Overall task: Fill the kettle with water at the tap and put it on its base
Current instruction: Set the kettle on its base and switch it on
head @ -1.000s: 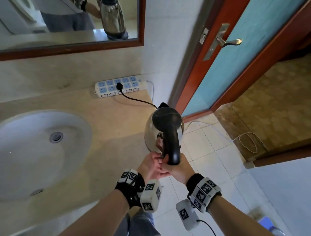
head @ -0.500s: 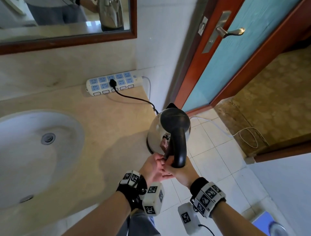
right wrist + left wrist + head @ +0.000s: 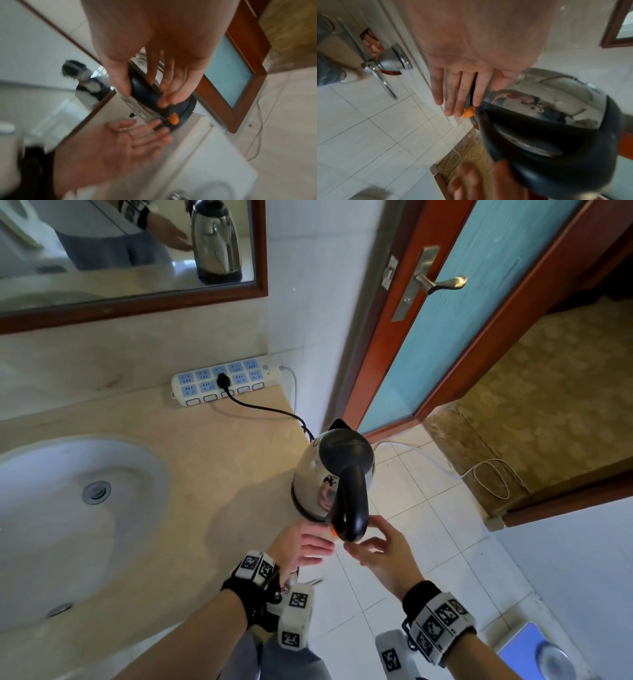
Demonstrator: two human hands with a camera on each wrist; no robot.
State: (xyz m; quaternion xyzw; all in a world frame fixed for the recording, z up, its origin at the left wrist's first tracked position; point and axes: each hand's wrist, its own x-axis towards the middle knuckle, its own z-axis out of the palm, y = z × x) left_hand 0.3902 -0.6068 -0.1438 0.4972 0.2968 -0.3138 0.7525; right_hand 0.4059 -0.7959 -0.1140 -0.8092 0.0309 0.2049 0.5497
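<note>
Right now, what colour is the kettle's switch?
Orange; the switch at the foot of the kettle handle shows best in the right wrist view.

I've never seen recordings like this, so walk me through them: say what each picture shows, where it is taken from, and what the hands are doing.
No machine here: a person wears three cameras. The head view looks down on a beige counter with a white sink, a power strip and a steel kettle standing near the counter's edge, its black cord plugged into the strip. The other two pictures come from cameras strapped to the wrists, looking along the fingers. The left hand is flat and open beside the kettle's orange switch. The right hand is loosely open around the black handle, holding nothing firmly.
</note>
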